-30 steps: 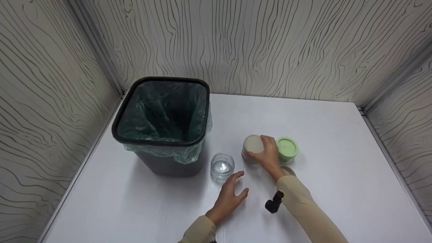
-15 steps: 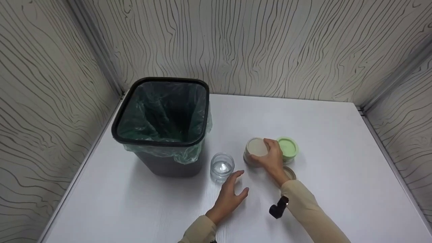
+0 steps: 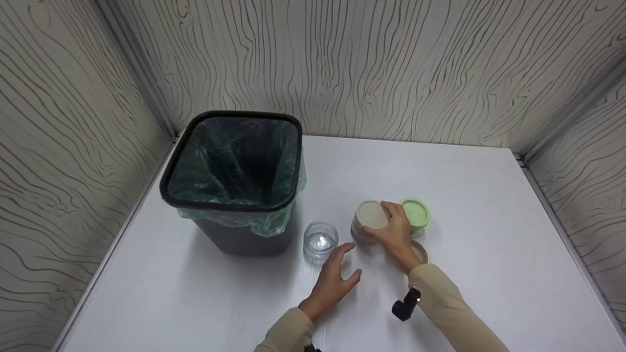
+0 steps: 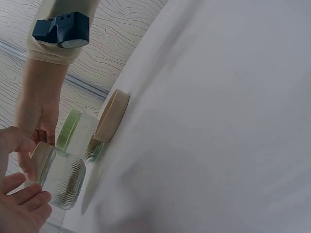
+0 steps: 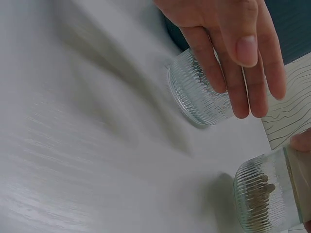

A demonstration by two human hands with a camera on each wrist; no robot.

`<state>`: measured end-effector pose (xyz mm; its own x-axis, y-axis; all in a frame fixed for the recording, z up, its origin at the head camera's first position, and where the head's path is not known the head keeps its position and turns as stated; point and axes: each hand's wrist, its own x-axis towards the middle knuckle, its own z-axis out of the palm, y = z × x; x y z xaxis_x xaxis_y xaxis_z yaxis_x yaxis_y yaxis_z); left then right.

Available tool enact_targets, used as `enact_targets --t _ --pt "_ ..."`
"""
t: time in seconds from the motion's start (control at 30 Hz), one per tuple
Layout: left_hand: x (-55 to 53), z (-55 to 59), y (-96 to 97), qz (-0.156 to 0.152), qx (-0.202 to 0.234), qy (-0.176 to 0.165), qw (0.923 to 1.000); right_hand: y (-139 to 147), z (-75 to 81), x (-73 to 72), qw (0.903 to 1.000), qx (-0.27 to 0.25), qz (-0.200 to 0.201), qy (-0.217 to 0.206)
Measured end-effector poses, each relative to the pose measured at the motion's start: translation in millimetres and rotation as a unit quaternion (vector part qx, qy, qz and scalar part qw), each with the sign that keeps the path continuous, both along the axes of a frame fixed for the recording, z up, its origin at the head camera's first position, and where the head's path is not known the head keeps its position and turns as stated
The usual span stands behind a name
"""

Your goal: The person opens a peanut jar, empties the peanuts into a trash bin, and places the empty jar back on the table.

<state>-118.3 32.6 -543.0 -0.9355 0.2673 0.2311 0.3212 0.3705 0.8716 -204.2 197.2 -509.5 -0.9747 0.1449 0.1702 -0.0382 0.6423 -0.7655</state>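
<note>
My right hand (image 3: 395, 235) grips a ribbed glass jar by its beige lid (image 3: 370, 214), thumb and fingers spread around the rim. Brownish pieces show through this jar's glass (image 5: 257, 196) in the right wrist view. I cannot tell whether its base touches the table. Close behind it on the right is a second glass jar with a green lid (image 3: 414, 213). A loose beige lid (image 3: 419, 251), partly hidden by my right wrist, lies on the table. My left hand (image 3: 330, 283) holds nothing, fingers relaxed, beside an open, clear glass jar (image 3: 320, 242).
On the left stands a dark bin (image 3: 249, 239) with a black rim and a green plastic liner (image 3: 215, 161). The white table (image 3: 469, 195) is enclosed by wood-grain patterned panels (image 3: 342, 63) at the back and sides.
Over the past second, my right hand and the beige-lidded jar have shifted slightly right and toward me, barely moving in the last half second. My left hand has hardly moved.
</note>
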Motion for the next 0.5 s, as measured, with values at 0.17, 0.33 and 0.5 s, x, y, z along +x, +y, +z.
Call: enact_targets --t 0.17,0.33,0.5 --pt "-5.9 5.3 -0.9 -0.001 -0.006 0.013 0.9999 0 4.7 1.6 0.9998 -0.013 0.001 -0.012" --pt "-11.6 9.2 -1.4 0.007 -0.012 0.028 0.9995 0 9.1 2.5 0.9999 -0.014 -0.001 -0.005" --pt "-15.4 11.3 -2.1 0.007 -0.017 0.039 0.9991 -1 14.5 3.2 0.9997 -0.017 0.000 0.015"
